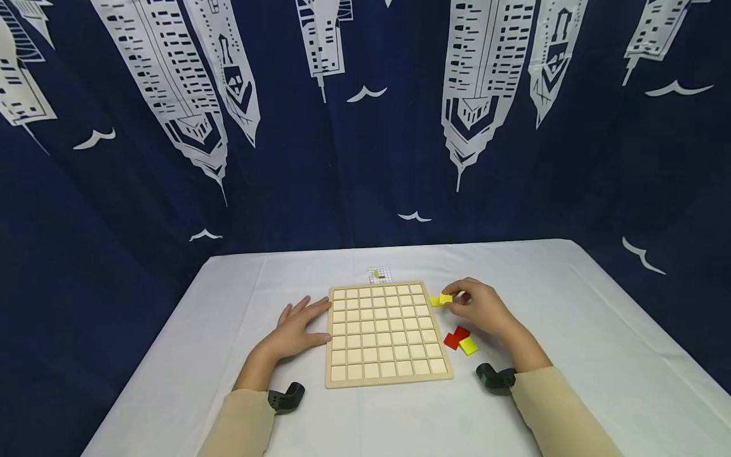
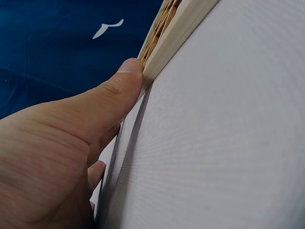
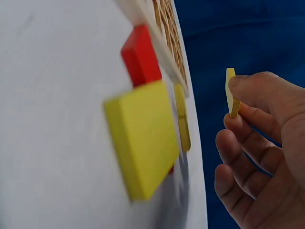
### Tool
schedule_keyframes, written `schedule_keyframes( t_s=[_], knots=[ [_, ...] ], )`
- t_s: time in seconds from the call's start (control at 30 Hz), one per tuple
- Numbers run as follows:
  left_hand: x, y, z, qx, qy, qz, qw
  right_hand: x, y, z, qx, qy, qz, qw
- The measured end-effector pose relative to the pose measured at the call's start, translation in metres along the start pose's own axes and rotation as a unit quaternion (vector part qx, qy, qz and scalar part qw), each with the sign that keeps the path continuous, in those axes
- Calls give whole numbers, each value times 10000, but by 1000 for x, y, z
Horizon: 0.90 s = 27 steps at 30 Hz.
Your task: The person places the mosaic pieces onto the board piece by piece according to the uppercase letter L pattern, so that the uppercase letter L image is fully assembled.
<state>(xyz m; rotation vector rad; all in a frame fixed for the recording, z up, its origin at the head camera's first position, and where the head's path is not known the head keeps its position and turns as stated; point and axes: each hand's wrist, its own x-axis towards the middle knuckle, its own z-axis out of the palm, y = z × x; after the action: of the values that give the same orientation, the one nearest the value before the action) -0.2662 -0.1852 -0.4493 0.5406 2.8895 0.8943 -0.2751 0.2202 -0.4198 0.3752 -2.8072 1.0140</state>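
Note:
A wooden grid board with rows of square recesses lies flat on the table. My left hand rests at the board's left edge, fingers spread; in the left wrist view its thumb touches the wooden side. Beyond the right edge, my right hand pinches a yellow square tile between thumb and fingers, held above the table. Just left of it, by the board, lies more yellow tile. Nearer me are two red tiles and a yellow tile, grouped together.
A small printed grid card with coloured squares lies behind the board. White cloth covers the table, and a dark blue patterned curtain hangs behind it. Each wrist wears a black camera.

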Motion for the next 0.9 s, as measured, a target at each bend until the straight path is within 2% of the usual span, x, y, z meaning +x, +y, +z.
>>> schedule_keyframes(
  t_s=[0.3,0.53,0.9],
  knots=[
    [-1,0,1,-34,-56,-54,10000,13,-22,15,180,-255,-96,9995],
    [0,0,1,-44,-64,-54,10000,22,-43,35,352,-422,-220,9982],
    [0,0,-1,-84,-97,-104,9999,41,-77,57,569,-863,-565,9930]
  ],
)
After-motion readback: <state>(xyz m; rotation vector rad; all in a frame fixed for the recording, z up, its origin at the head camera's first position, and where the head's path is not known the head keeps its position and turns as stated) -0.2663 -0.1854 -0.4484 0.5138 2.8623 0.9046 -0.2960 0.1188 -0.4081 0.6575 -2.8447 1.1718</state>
